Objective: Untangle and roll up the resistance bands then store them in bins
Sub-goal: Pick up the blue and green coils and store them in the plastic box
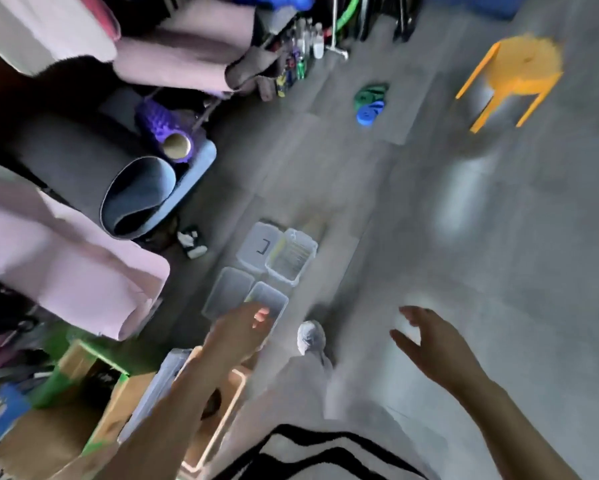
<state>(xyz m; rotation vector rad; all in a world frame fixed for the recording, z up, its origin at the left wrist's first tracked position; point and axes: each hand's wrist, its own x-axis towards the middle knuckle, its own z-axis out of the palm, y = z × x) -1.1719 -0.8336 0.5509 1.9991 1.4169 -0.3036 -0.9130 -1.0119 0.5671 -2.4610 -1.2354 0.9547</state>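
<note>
Clear plastic bins [280,277], four clustered on the floor [429,202], one with a dark bracket-ish mark [262,247] I can't read. Green and blue resistance bands [370,102] sit heaped well apart, near an orange stool [512,77]. The left hand [242,330] hangs over the nearest bin [268,299], right hand [429,337] alongside, both loose-fingered, empty.

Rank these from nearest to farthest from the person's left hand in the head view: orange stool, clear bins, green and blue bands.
1. clear bins, just ahead of the left hand.
2. green and blue bands, much farther ahead, right of centre.
3. orange stool, far upper right.
</note>
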